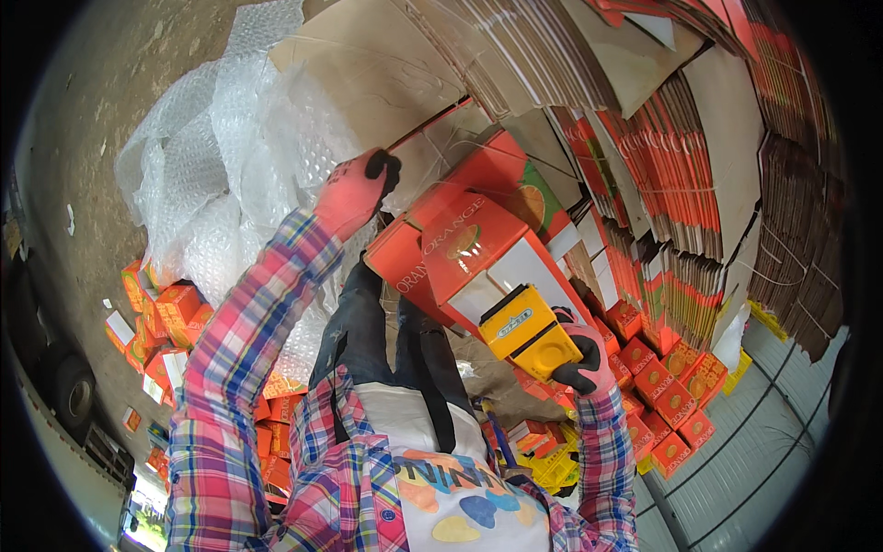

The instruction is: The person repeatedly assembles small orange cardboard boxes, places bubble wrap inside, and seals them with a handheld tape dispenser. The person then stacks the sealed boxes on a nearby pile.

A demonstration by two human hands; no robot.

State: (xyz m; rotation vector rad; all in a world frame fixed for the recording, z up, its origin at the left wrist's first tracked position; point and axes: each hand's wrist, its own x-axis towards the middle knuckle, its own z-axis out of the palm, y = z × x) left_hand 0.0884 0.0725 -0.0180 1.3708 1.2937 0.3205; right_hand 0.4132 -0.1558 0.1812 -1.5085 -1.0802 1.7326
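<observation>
My right hand (586, 359), in a pink glove with black coating, grips a yellow handheld tape dispenser (531, 331) that bears a label. The dispenser is against the white end of an orange-red carton (476, 238) printed with an orange fruit. This carton is tilted in front of my legs, over another printed carton (407, 265). My left hand (355, 190), gloved alike, is raised left of the cartons with its fingers curled closed. Nothing shows in it, though its inner side is hidden. A larger printed carton panel (507, 169) lies just beyond.
Crumpled bubble wrap (234, 152) spreads at the left. Bundled flat cardboard (669, 165) is stacked at the upper right. Several small orange boxes (662, 393) pile up at the right, others (172, 317) on the left floor. A yellow crate (552, 469) stands near my right side.
</observation>
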